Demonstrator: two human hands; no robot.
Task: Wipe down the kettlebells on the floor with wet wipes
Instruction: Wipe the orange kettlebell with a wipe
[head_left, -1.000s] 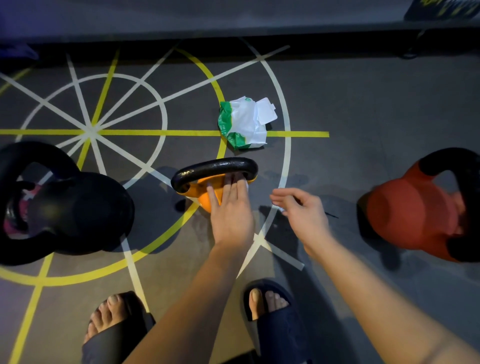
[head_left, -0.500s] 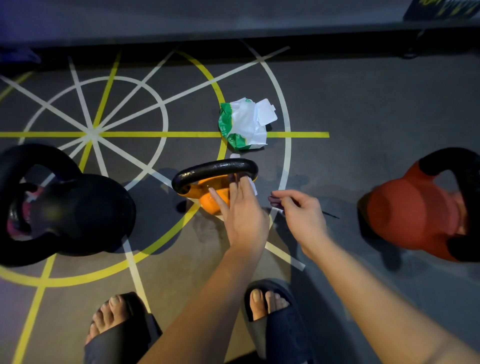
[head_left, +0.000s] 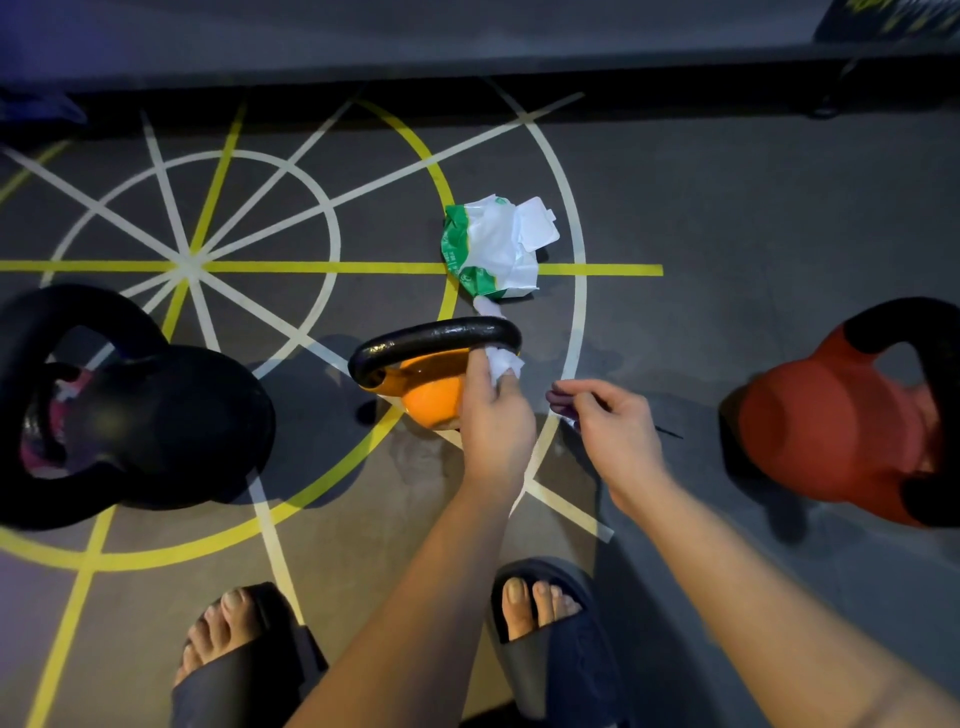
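- Left hand (head_left: 493, 421): fingers curled round a white wipe (head_left: 503, 364), pressing it on the right end of the handle (head_left: 436, 332).
- Right hand (head_left: 618, 426): in the air just right of the left hand and not touching it. Its fingers are curled, thumb and forefinger close together. Whether they pinch anything cannot be told.
- Orange kettlebell (head_left: 431, 402): mid-floor, directly ahead of the left hand, which is the nearer one and already in contact. The handle's long axis runs left to right across the view. The next stroke would likely run leftward along it, away from the right hand.
- Pack (head_left: 493, 249): just beyond the handle, toward the far edge of the floor (head_left: 727, 234), flap open.
- Black kettlebell (head_left: 145, 426): left side of the floor, well apart.
- Red kettlebell (head_left: 831, 431): right side, nearer the right hand.
- Room: lined floor lies between the orange kettlebell and each neighbour, enough, by judgement, to work round it.
- Slippers (head_left: 561, 649): near edge, beneath the arms.
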